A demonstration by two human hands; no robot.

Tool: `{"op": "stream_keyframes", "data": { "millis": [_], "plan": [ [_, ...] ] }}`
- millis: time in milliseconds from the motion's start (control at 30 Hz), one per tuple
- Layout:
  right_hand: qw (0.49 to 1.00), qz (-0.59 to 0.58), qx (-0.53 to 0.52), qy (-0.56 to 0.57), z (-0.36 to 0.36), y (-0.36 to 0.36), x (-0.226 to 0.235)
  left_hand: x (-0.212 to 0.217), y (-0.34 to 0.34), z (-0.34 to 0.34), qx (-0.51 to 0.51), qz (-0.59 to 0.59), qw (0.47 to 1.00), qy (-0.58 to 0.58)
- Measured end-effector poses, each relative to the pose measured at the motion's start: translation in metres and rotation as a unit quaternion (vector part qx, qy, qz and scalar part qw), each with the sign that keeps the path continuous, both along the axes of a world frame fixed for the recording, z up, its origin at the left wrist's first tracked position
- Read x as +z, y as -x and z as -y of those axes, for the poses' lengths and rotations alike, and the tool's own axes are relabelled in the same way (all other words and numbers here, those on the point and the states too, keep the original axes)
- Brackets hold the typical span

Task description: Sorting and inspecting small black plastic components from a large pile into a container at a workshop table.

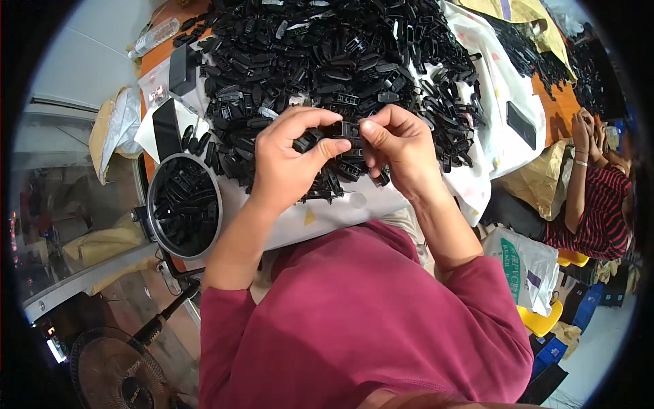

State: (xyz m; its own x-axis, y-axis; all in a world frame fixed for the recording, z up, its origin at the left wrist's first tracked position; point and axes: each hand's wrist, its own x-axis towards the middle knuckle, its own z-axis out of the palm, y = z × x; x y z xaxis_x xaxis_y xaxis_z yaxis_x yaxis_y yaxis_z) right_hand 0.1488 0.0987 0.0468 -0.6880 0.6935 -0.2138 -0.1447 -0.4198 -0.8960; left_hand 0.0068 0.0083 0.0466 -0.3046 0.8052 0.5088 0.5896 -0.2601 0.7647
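Note:
Between my two hands, above the near part of the pile, is a small black plastic piece point(350, 131) with an open frame-like shape. My left hand point(289, 150) pinches its left side with curved thumb and fingers. On the other side, my right hand point(403, 142) has thumb and forefinger closed on the same piece. The fingertips cover part of it, so its exact kind is unclear. Under and beyond my hands lies a big heap of similar black plastic parts point(306, 61), spread over a white sheet point(272, 228) on the table.
Left of the heap stands a round grey-rimmed container point(184, 156) of black parts. Near it are a dark phone-like slab point(165, 129), a black box point(182, 69) and a clear bottle point(155, 37). A phone point(521, 125) lies right. A co-worker point(599, 211) sits farther right; a fan point(116, 371) stands lower left.

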Motion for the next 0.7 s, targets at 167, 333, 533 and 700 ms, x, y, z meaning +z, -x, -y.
{"op": "stream_keyframes", "data": {
  "millis": [167, 333, 533, 700],
  "plan": [
    [0.995, 0.035, -0.029, -0.087, 0.01, 0.008, -0.007, -0.025, -0.006, -0.003, 0.038, 0.157, 0.987, 0.019],
    [0.981, 0.046, -0.118, -0.144, 0.015, 0.011, -0.025, -0.025, -0.018, -0.004, 0.002, 0.498, 0.866, 0.048],
    [0.974, 0.096, 0.118, -0.167, -0.014, 0.025, -0.023, -0.048, 0.01, 0.002, -0.057, 0.653, 0.754, 0.041],
    [0.7, 0.324, 0.008, -0.636, -0.092, 0.08, -0.069, -0.05, 0.059, -0.001, 0.036, 0.791, 0.61, -0.037]
  ]
}}
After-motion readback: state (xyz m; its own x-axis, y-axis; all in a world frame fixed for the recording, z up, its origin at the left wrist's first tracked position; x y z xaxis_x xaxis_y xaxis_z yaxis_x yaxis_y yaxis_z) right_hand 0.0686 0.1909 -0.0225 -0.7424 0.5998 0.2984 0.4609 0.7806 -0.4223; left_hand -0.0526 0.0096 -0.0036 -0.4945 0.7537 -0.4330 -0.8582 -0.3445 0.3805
